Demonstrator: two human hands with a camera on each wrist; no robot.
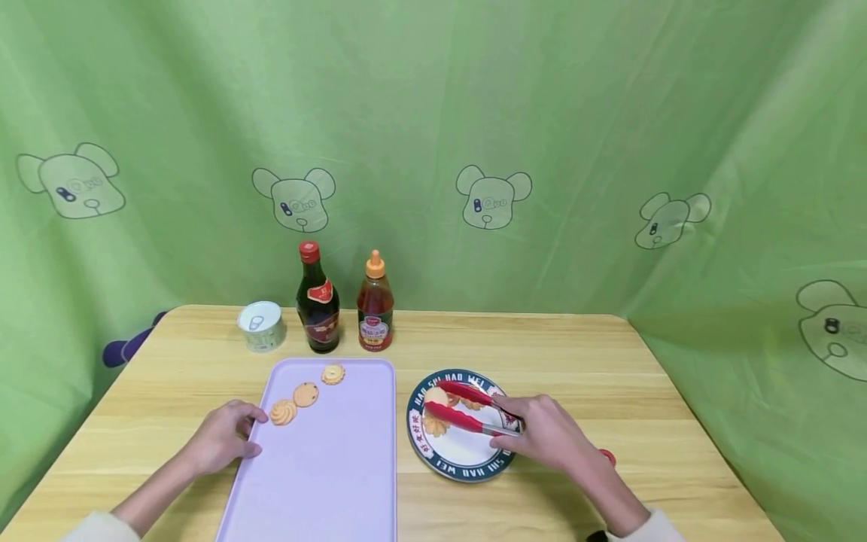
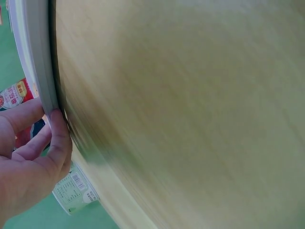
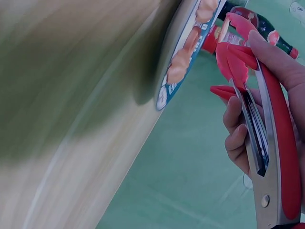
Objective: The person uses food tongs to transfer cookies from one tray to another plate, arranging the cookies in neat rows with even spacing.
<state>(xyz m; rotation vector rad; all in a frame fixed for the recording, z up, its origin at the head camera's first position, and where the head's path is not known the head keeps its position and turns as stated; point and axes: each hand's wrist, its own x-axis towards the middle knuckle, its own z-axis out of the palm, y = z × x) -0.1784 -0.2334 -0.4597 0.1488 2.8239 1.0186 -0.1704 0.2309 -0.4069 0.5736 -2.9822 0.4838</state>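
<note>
My left hand point(image 1: 220, 436) pinches the left rim of a lilac tray point(image 1: 325, 467); in the left wrist view, thumb and fingers point(image 2: 59, 138) are on both sides of that rim. Three cookies point(image 1: 306, 394) lie toward the tray's far left. My right hand point(image 1: 542, 429) grips metal tongs point(image 1: 455, 417) with red tips and red handle covers, above a round plate point(image 1: 467, 473) with a dark lettered rim. A pale round cookie point(image 1: 436, 396) shows between the tips, seen edge-on in the right wrist view. Several other cookies point(image 3: 179, 66) lie on the plate, partly hidden by the tongs.
Behind the tray stand a pull-tab can point(image 1: 261, 327), a dark bottle with a red cap point(image 1: 318, 312) and a sauce bottle with an orange cap point(image 1: 375, 305). A green curtain point(image 1: 420, 113) hangs behind the wooden table point(image 1: 576, 354) and along its sides.
</note>
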